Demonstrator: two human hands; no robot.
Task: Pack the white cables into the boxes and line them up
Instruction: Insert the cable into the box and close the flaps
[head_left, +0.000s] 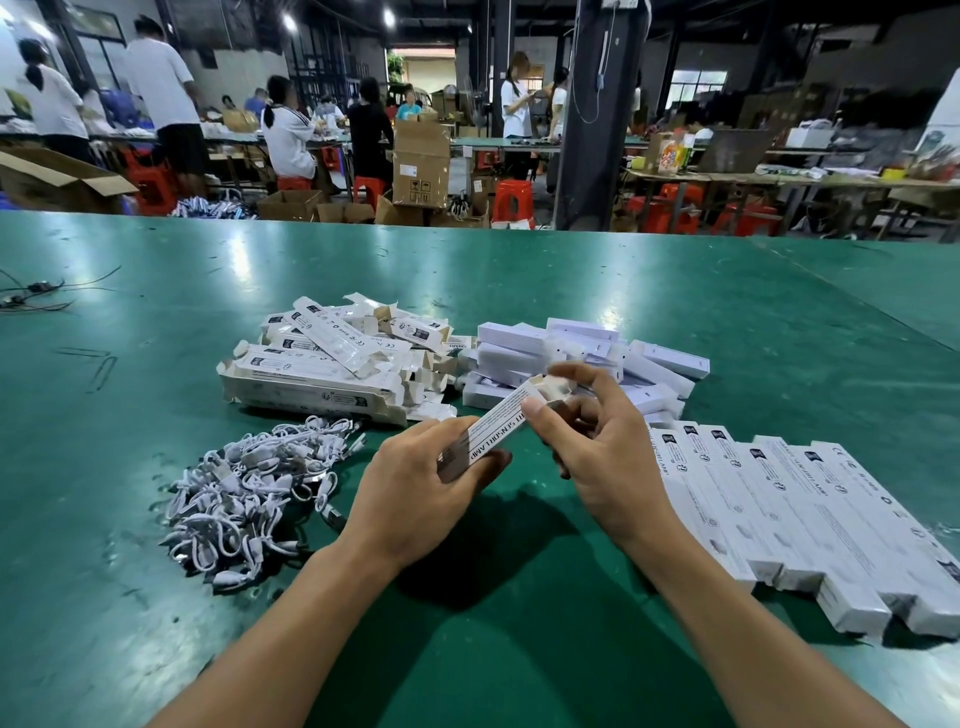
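Note:
I hold one long white box (501, 421) over the green table (519, 649). My left hand (415, 493) grips its near end. My right hand (597, 441) pinches its far end, where the end flaps stand open, with the thumb on top. A pile of coiled white cables (249, 493) lies to the left of my hands. Behind it sits a heap of printed boxes with open flaps (337, 358). Several packed boxes lie side by side in a row (789, 519) at the right.
A loose pile of plain white inner boxes (571, 358) sits behind my right hand. Dark wires (31, 296) lie at the table's far left. Beyond the far table edge are people, red stools and cardboard cartons.

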